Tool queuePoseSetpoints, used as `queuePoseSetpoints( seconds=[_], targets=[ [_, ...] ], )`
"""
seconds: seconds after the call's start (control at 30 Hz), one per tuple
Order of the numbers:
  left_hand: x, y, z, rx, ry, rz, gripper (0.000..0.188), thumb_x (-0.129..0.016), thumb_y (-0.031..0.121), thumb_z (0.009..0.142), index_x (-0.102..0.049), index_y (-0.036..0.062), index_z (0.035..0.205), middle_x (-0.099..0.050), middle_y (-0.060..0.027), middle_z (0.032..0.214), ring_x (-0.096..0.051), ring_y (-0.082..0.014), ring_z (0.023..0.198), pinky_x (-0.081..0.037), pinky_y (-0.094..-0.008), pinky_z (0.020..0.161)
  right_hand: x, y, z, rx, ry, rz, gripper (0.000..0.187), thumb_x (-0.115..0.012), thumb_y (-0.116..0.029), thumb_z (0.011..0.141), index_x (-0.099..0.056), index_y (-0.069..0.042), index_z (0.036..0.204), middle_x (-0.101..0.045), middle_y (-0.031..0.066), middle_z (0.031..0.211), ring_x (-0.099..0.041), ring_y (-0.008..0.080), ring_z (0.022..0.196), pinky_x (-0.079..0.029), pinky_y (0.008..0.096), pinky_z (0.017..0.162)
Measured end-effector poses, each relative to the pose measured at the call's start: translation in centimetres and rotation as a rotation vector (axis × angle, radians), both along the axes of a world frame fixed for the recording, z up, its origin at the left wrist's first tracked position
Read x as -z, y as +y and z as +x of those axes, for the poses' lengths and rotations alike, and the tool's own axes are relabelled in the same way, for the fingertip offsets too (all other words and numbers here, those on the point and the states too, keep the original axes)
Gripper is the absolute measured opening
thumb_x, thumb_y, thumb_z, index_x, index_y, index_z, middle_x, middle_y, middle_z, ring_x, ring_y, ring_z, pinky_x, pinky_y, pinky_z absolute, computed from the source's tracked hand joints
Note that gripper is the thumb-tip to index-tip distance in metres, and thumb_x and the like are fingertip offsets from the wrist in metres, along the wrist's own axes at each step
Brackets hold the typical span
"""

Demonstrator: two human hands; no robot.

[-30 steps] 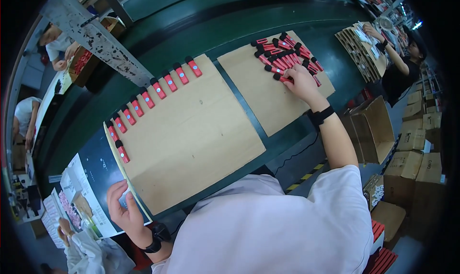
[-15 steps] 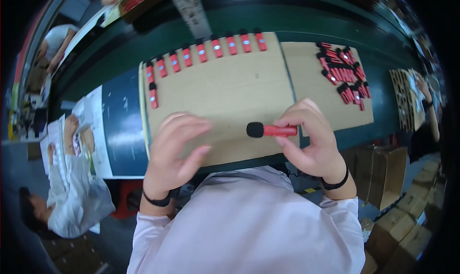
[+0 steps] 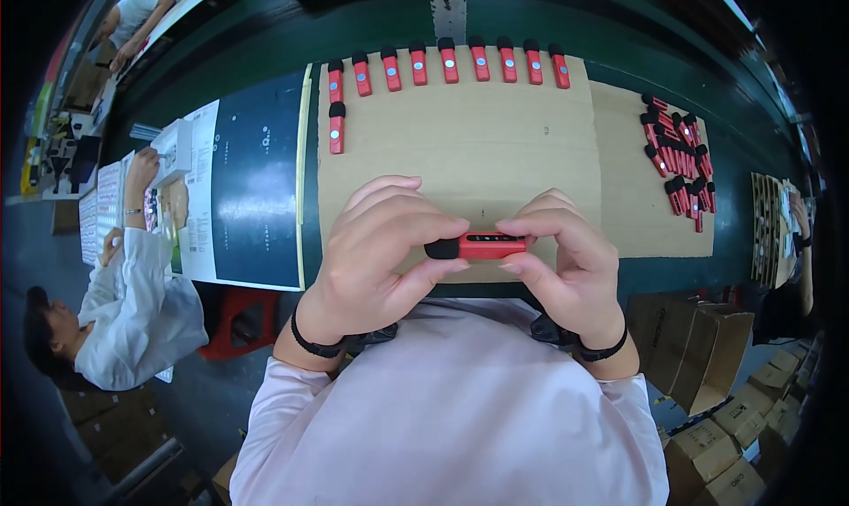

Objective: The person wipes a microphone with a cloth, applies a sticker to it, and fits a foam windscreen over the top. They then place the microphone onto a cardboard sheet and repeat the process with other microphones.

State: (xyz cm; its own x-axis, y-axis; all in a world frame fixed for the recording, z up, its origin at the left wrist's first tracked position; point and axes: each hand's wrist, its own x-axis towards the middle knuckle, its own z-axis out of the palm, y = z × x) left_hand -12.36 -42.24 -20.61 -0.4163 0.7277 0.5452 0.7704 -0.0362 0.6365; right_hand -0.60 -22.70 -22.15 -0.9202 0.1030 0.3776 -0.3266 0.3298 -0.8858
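Between my two hands is a small red microphone (image 3: 486, 246) with a black foam head, held level above the near part of a cardboard sheet (image 3: 460, 165). The fingers of my left hand (image 3: 380, 249) pinch its foam end. My right hand (image 3: 570, 258) grips the red end with thumb and forefinger. A dark slotted strip shows on the microphone's upper side. Along the sheet's far edge stands a row of similar red microphones (image 3: 449, 67), foam ends away from me. One more microphone (image 3: 337, 130) lies below the row's left end.
To the right, a second cardboard sheet (image 3: 632, 161) bears a loose heap of red microphones (image 3: 676, 157). A dark blue board (image 3: 256, 179) lies on the left. A person in white (image 3: 141, 302) works at far left. Open cartons (image 3: 694, 347) stand at lower right.
My left hand has moved right and closed on the microphone's foam end. The microphone has been turned so its slotted side shows. The whole view has shifted, with the table appearing straighter.
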Motion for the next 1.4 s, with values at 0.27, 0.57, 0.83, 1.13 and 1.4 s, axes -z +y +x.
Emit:
queuePoseSetpoints(
  seconds=[0.27,0.57,0.83,1.13,1.4],
  targets=[
    [0.2,0.1,0.1,-0.012,-0.085,0.022,0.032,-0.080,0.007,0.068,-0.068,0.0025,0.097,-0.068,-0.0088,0.085,-0.063,-0.0258,0.076,-0.048,-0.0472,0.093,0.1,-0.8,-0.6,0.094,0.181,0.128,0.035,-0.082,-0.003,0.067,-0.067,-0.003,0.098,-0.065,0.0088,0.085,-0.058,0.0243,0.077,-0.045,0.0330,0.070],
    [0.5,0.1,-0.2,0.040,-0.070,0.021,0.031,-0.078,0.008,0.068,-0.068,0.0029,0.097,-0.067,-0.0080,0.085,-0.063,-0.0255,0.076,-0.047,-0.0488,0.094,0.0,-0.7,-0.5,0.080,0.177,0.137,0.029,-0.081,-0.007,0.072,-0.065,-0.001,0.097,-0.065,0.0090,0.088,-0.057,0.0213,0.079,-0.042,0.0317,0.072],
    [-0.3,0.9,0.5,0.044,-0.221,-0.007,0.025,-0.076,0.010,0.074,-0.067,-0.0011,0.095,-0.066,-0.0114,0.087,-0.063,-0.0249,0.080,-0.041,-0.0525,0.098,0.3,-0.5,-0.4,0.084,0.213,0.164,0.030,-0.081,-0.004,0.071,-0.064,-0.002,0.096,-0.065,0.0089,0.089,-0.056,0.0214,0.079,-0.042,0.0321,0.072],
    [0.7,1.2,0.3,0.085,-0.086,-0.035,0.026,-0.074,0.009,0.073,-0.067,0.0016,0.097,-0.065,-0.0111,0.091,-0.061,-0.0263,0.086,-0.041,-0.0503,0.099,-0.4,-0.8,-0.6,0.043,0.245,0.116,0.031,-0.078,0.000,0.073,-0.062,-0.004,0.099,-0.065,0.0094,0.094,-0.056,0.0213,0.081,-0.042,0.0326,0.073],
    [0.3,0.5,0.3,0.018,-0.109,-0.086,0.029,-0.072,0.001,0.064,-0.066,0.0053,0.093,-0.064,-0.0068,0.088,-0.061,-0.0266,0.083,-0.045,-0.0417,0.088,-0.6,-1.1,-0.9,0.014,0.221,0.109,0.029,-0.076,0.000,0.074,-0.062,-0.004,0.099,-0.065,0.0105,0.097,-0.057,0.0228,0.084,-0.043,0.0337,0.075]
  ],
)
